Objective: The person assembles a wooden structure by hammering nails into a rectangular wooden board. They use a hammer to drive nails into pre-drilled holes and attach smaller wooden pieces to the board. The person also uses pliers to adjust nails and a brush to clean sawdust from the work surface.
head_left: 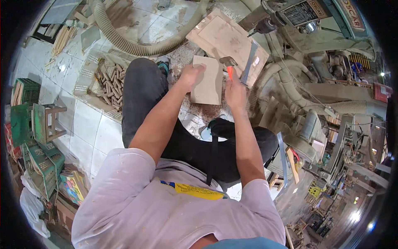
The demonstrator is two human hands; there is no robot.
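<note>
A flat, pale rectangular wooden board (209, 85) stands in front of me between my knees. My left hand (192, 76) is closed on its left edge, with the thumb lying on the face. My right hand (236, 91) is wrapped round the orange handle of a hammer (227, 62), whose metal head is beside the board's upper right edge. A long metal strip (251, 62), perhaps a ruler or blade, lies just beyond my right hand. It rests across a larger dusty wooden panel (226, 33).
At the left, a plastic basket (85, 81) holds many short wooden dowels (112, 89). A ribbed hose (124, 43) curves behind it. A drill chuck (265, 27) overhangs the far right, with dusty machinery and another hose (286, 66) below. Green crates (43, 159) stand at the far left.
</note>
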